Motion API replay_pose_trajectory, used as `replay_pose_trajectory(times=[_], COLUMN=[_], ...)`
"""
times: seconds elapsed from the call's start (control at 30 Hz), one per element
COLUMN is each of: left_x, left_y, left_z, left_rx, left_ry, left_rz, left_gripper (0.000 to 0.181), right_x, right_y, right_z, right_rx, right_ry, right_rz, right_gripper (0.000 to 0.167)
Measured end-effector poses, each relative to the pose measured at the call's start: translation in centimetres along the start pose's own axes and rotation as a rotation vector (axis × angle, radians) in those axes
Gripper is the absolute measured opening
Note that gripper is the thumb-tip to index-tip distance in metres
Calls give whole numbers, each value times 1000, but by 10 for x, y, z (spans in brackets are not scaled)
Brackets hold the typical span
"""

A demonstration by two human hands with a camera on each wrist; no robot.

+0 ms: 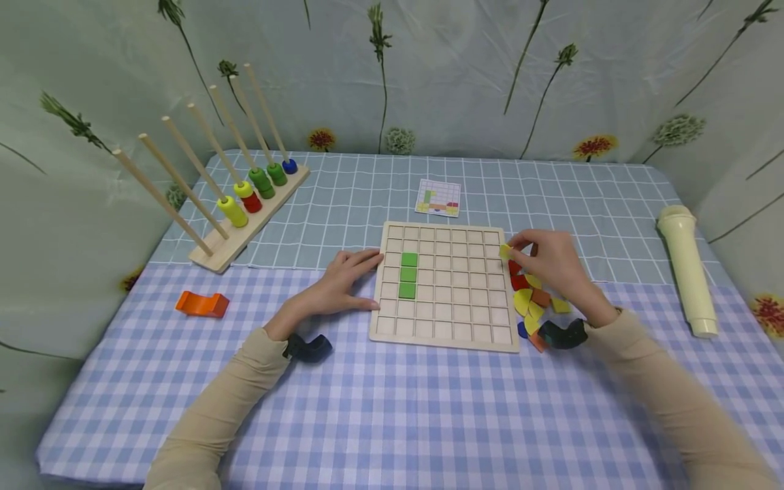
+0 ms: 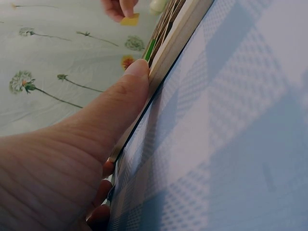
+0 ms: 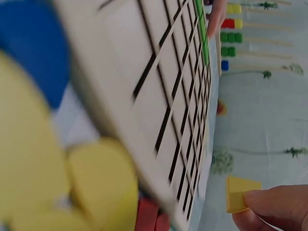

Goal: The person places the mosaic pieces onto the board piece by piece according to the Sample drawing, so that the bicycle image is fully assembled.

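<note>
A square wooden grid board (image 1: 453, 289) lies in the middle of the table, with green square tiles (image 1: 408, 275) stacked in one column of cells near its left side. My left hand (image 1: 339, 286) rests at the board's left edge, thumb and fingertips touching the rim; in the left wrist view the thumb (image 2: 115, 106) presses against the side. Above the board's right edge, my right hand (image 1: 551, 262) pinches a yellow tile (image 3: 238, 194) between thumb and finger. Beneath that hand sits a loose pile of yellow pieces (image 1: 523, 301), with red, orange and blue ones among them.
A small pattern card (image 1: 438, 198) lies behind the board. At the back left stands a wooden peg rack (image 1: 251, 221) with coloured beads. An orange curved block (image 1: 202, 304) is at left; a cream microphone-shaped object (image 1: 687, 272) lies at right.
</note>
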State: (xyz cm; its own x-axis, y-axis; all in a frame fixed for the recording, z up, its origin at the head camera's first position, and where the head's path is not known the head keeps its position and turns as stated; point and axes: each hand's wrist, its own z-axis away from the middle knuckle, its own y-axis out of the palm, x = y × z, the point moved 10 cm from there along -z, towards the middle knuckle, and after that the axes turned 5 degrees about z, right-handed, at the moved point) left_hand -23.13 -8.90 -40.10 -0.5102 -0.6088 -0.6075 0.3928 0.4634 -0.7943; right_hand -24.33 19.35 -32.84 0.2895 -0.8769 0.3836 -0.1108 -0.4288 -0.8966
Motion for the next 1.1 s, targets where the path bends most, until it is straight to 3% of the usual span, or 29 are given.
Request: replay_pose_trajectory(times=[0.37, 0.67, 1.1], left_x=[0, 0, 1], left_y=[0, 1, 1], left_z=[1, 0, -1], left_rx=[3, 5, 10], left_ry=[-5, -4, -13], left_rz=[-2, 9, 14], left_gripper=[90, 90, 89], right_x=[33, 55, 69], right_y=[29, 49, 83], right_z=[-11, -28, -43], right_rx=[97, 132, 270], right_ry=[-46, -91, -30], right_rz=[-67, -112, -216], right_gripper=[14, 13, 14])
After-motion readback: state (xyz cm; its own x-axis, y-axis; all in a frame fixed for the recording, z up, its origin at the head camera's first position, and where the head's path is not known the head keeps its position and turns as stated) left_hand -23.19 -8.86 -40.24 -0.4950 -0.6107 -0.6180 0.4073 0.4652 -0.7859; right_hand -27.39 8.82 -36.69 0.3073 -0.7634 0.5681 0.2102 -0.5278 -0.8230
